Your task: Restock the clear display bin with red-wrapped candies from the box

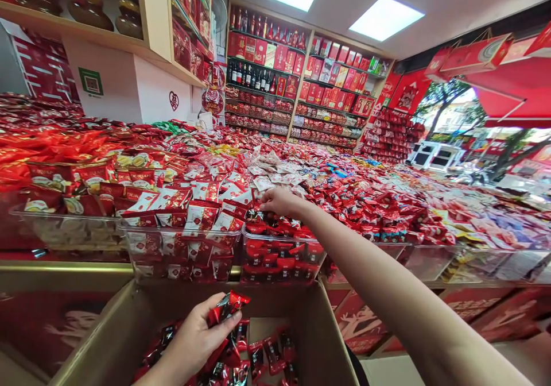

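My left hand (205, 329) is closed around red-and-black wrapped candies (228, 307), held over an open cardboard box (124, 328). More wrapped candies (262, 358) of the same look lie loose at the bottom of the box. My right hand (282, 201) reaches out over a clear plastic bin (282, 238) filled with red and dark packets (275, 259). Its fingers are bent together at the bin's back left, touching the top of the pile. What they grip, if anything, is hidden.
Beside that bin stands another clear bin (181, 236) of red-and-white packets; durian packets (92, 176) lie further left. Heaped sweets spread across the wide counter (387, 190). Shelves (267, 53) with bottles and red boxes line the back. A gold rail (64, 267) runs along the front.
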### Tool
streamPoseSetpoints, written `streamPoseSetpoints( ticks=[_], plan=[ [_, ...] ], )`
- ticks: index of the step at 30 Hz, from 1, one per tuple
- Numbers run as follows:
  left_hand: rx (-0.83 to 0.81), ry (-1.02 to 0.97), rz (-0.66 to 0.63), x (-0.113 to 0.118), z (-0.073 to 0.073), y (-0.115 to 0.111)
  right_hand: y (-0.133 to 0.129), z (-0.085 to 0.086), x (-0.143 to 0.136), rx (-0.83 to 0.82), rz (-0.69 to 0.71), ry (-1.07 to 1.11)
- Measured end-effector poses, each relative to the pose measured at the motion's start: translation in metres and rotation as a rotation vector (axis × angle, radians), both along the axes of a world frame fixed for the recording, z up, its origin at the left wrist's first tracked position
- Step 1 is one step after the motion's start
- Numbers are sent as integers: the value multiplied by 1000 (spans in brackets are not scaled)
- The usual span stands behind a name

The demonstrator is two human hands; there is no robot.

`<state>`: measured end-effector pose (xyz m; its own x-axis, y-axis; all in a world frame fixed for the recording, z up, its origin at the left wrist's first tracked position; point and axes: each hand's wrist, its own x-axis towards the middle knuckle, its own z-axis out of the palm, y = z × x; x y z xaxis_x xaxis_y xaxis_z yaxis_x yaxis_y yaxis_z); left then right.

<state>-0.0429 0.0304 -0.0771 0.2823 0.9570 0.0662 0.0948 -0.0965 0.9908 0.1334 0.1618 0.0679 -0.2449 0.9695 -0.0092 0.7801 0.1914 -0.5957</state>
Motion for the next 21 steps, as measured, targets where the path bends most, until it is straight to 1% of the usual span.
streamPoseSetpoints(
  ticks=[2, 5, 7, 10, 12, 17, 21],
  plan=[
    [-11, 8, -10, 0, 1, 0, 1, -2, -3, -9, -16, -5],
    [-17, 35, -21, -1, 1, 1, 3, -5, -7, 19, -22, -59],
    [-12, 54, -24, -2, 1, 2, 4, -6, -9, 92, -13, -129],
    [-10, 73, -19, -2, -1, 2, 5, -8, -11, 246, -21, -239],
    [-14, 87, -14, -2, -3, 2, 6, -8, -11, 303, -33, -279],
    [-23, 127, -21, -3, -8, 4, 7, -5, -10, 319, -29, -239],
    [-12, 164, -33, -4, -9, 4, 9, -1, -10, 254, 10, -74]
  ],
)
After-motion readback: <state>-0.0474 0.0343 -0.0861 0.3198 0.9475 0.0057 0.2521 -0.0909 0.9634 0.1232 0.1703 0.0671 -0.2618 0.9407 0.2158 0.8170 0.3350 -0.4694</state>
